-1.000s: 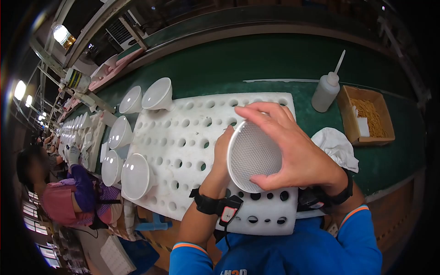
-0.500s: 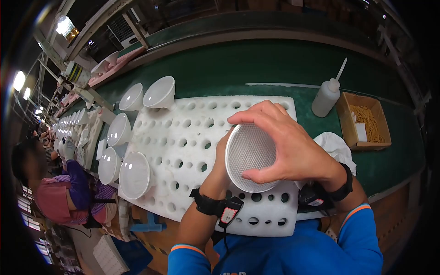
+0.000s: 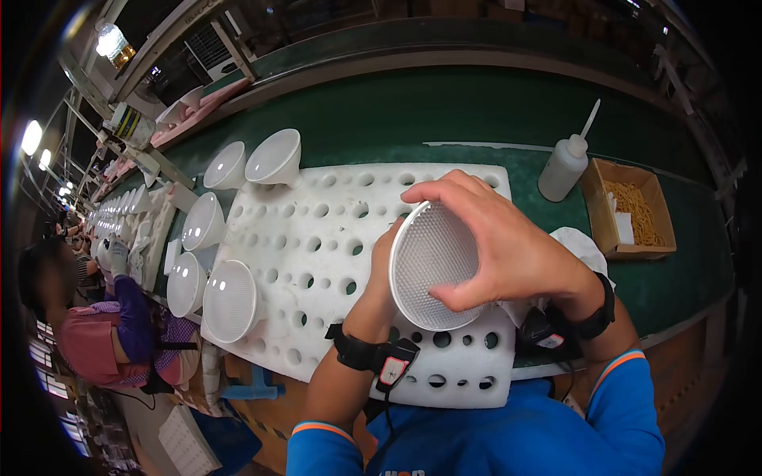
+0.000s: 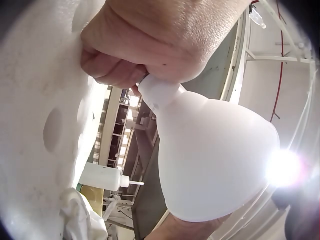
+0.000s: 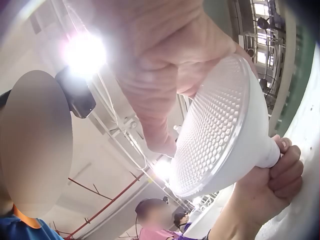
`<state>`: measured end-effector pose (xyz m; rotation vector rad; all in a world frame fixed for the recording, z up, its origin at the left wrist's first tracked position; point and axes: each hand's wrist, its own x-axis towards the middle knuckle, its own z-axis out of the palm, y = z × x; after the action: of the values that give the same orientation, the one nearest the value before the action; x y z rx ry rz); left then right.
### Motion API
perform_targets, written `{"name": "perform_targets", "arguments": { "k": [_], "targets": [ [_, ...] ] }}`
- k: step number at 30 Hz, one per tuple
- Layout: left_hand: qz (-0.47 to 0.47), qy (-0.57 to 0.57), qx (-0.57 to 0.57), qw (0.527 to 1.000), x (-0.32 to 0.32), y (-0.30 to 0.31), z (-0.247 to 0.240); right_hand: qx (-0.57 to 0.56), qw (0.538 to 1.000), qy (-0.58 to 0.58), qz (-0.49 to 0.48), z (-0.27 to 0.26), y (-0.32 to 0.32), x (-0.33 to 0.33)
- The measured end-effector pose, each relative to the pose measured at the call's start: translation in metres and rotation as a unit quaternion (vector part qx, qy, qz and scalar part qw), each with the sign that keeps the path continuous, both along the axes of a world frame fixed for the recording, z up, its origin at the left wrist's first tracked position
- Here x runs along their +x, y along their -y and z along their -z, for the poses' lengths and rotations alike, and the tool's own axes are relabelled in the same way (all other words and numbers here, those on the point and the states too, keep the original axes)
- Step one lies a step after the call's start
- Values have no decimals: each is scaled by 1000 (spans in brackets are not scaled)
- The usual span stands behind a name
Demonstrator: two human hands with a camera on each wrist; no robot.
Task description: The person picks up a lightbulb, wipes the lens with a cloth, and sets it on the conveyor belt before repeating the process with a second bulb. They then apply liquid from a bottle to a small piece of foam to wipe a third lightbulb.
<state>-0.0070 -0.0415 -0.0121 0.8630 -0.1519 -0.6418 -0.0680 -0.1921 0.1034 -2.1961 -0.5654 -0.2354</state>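
A white cone-shaped lamp (image 3: 435, 266) with a dimpled clear face is held above the perforated white foam board (image 3: 278, 238). The left hand (image 4: 145, 42) grips its narrow neck with curled fingers; in the right wrist view those fingers (image 5: 287, 170) wrap the neck end. The right hand (image 3: 508, 254) spans the wide rim, thumb on the near side and fingers over the far side. In the right wrist view the lamp face (image 5: 215, 125) tilts toward the right hand (image 5: 170, 65). The left hand is mostly hidden behind the lamp in the head view.
Several similar lamps (image 3: 231, 301) stand at the board's left side. To the right are a squeeze bottle (image 3: 563, 168), a cardboard box (image 3: 665, 238) of tan strands and a white cloth (image 3: 579, 244). Another person (image 3: 87, 337) sits at the far left.
Both hands keep hold of the lamp. Its face has shifted and tilted slightly, and the right hand's fingers and thumb have moved slightly along with the rim.
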Motion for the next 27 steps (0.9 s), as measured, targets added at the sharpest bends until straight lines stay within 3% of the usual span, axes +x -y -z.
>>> {"name": "perform_targets", "arguments": {
  "k": [2,5,9,17,19,23,27],
  "targets": [
    [1,-51,-33,998,3,1,3,22,999,-33,-17,0,3,6],
    [9,49,72,996,3,-4,3,44,997,-60,-17,0,4,10],
    [8,-20,-47,999,-9,0,-19,-12,1000,18,18,-1,-6,-3],
    [17,54,9,998,6,-5,12,27,999,-19,-17,2,2,11],
    [2,60,20,998,-7,-3,-15,0,1000,18,-5,0,-3,3],
    [41,-41,-58,997,-6,-2,-21,-31,998,55,9,3,-5,-1],
    [11,-20,-21,1000,6,-4,7,37,999,-2,-28,5,2,9]
  ]
}}
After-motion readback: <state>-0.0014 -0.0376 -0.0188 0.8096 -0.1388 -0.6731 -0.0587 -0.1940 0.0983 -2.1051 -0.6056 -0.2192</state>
